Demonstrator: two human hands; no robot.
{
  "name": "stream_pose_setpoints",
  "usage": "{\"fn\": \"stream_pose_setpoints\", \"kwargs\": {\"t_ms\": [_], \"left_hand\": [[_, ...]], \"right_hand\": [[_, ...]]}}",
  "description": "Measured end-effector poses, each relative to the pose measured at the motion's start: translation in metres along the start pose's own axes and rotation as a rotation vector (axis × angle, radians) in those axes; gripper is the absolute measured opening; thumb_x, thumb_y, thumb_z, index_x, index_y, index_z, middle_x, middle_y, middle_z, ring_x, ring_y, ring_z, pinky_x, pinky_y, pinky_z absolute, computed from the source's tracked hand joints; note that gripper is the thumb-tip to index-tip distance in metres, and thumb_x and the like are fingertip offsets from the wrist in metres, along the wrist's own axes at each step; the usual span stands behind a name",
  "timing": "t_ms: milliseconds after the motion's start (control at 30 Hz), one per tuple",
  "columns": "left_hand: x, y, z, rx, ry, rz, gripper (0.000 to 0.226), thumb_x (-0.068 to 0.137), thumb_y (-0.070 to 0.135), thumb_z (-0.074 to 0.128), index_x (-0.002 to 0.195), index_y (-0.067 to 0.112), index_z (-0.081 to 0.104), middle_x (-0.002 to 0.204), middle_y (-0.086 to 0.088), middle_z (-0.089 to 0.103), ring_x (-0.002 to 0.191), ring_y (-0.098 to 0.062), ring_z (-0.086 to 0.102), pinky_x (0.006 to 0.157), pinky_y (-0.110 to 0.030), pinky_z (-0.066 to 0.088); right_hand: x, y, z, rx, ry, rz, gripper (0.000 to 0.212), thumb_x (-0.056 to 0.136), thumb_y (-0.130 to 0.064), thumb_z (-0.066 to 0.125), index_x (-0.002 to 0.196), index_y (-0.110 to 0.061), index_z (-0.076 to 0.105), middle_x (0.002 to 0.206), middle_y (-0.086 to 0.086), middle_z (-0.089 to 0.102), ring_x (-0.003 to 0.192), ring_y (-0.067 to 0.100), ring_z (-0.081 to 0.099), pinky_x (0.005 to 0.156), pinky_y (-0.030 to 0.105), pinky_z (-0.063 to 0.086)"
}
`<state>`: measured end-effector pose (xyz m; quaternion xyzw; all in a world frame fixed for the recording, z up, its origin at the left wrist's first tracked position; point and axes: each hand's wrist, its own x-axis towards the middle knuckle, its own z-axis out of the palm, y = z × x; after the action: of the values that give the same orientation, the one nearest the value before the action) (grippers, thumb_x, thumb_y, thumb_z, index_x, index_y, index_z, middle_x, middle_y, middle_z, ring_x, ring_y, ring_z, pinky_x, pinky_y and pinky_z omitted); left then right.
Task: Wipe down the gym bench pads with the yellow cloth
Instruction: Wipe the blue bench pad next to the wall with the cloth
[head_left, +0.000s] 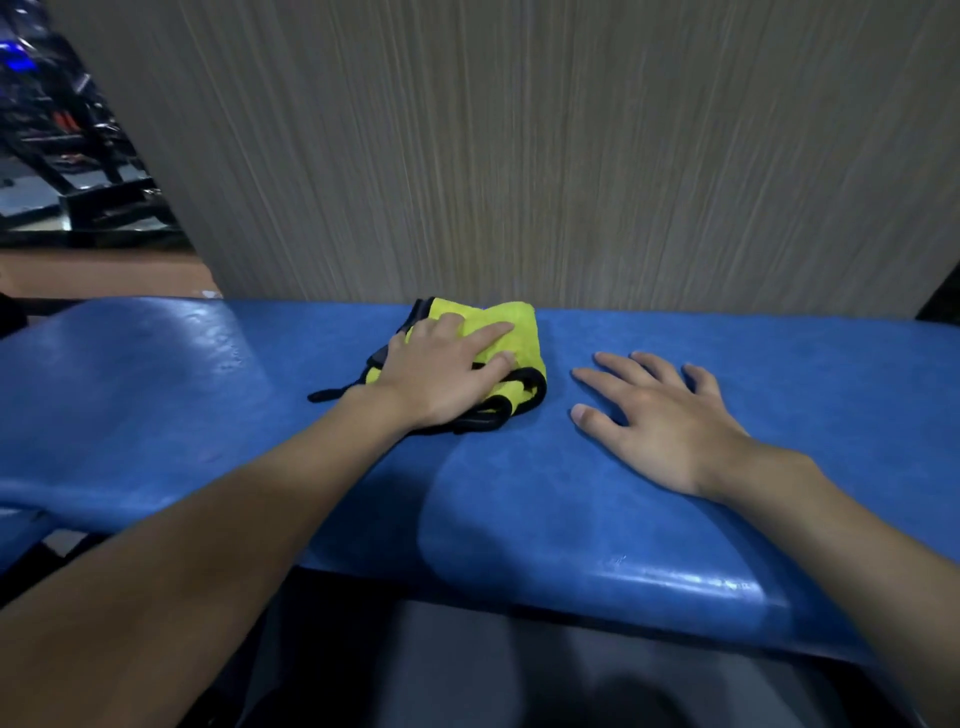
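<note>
Pressure from the left grip, flat and straight-fingered, pins the bunched yellow cloth onto the blue desk pad near its far edge; the right grip, spread flat, rests just beside it. Wiping looks underway: a darker swath nearer may be damp, the pad's ends seemingly untouched.

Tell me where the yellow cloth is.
In the head view, the yellow cloth lies on the blue bench pad near the wall, under the left hand, left of the right hand.

Bare forearms, bare left hand and right hand
</note>
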<state>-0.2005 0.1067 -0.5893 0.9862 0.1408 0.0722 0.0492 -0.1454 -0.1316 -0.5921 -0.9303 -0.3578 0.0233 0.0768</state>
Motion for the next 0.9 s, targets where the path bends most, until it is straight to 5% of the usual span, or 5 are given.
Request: {"fn": "stream_pose_setpoints", "kwargs": {"t_ms": [433, 567, 900], "left_hand": [[-0.155, -0.006, -0.019, 0.023, 0.006, 0.041, 0.075, 0.077, 0.076, 0.005, 0.149, 0.061, 0.018, 0.159, -0.001, 0.027, 0.148, -0.019, 0.015, 0.119, -0.050, 0.017], [-0.142, -0.006, -0.020, 0.030, -0.036, 0.021, 0.078, 0.073, 0.078, 0.006, 0.148, 0.061, 0.015, 0.159, -0.003, 0.027, 0.148, -0.022, 0.016, 0.118, -0.052, 0.019], [-0.015, -0.021, -0.008, -0.019, -0.029, 0.013, 0.080, 0.070, 0.081, 0.007, 0.146, 0.060, 0.024, 0.154, -0.005, 0.037, 0.142, -0.031, 0.031, 0.111, -0.059, 0.029]], "right_hand": [[0.001, -0.019, -0.020, -0.019, 0.032, -0.037, 0.058, 0.097, -0.063, 0.021, 0.149, -0.041, 0.032, 0.160, -0.014, 0.027, 0.151, 0.022, 0.012, 0.116, 0.061, -0.001], [0.008, -0.020, -0.008, -0.026, -0.044, -0.004, 0.061, 0.096, -0.067, 0.018, 0.154, -0.044, 0.018, 0.165, -0.015, 0.010, 0.153, 0.019, 0.002, 0.119, 0.056, -0.002], [0.015, -0.015, 0.003, -0.059, -0.033, -0.008, 0.069, 0.089, -0.069, 0.009, 0.153, -0.045, 0.014, 0.165, -0.014, 0.007, 0.152, 0.018, 0.001, 0.118, 0.056, 0.001]]}}
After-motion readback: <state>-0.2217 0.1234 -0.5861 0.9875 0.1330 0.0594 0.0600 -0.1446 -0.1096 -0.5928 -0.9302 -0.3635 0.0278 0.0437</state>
